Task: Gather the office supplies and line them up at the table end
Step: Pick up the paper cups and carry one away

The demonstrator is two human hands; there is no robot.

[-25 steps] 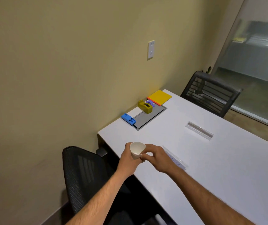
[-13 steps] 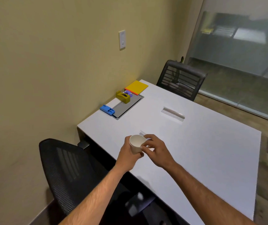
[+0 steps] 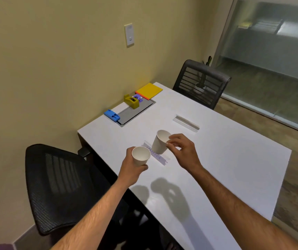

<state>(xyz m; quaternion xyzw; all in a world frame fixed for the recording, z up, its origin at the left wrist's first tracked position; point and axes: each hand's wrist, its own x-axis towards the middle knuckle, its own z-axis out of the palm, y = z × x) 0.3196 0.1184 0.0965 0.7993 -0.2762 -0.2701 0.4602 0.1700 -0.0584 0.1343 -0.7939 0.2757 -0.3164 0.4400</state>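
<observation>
Fingers [image 3: 171, 141] of right hand [image 3: 184, 152] pinch one cup's [image 3: 160, 142] rim; left hand [image 3: 132, 168] wraps another cup [image 3: 140, 156]

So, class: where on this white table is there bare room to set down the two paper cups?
Bare: the white table right of the clear ruler, beyond the slot. Crowded: the wall end, around the blue stapler, yellow tape dispenser and yellow notepad.

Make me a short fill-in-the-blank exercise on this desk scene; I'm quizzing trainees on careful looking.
1. Each hand, left hand and right hand, holds a white paper ____.
2. The tape dispenser by the wall is ____ in colour.
3. The blue stapler lies at one end of a grey ____.
4. The clear ruler lies flat on the ____.

Missing words: cup; yellow; clipboard; table
</observation>
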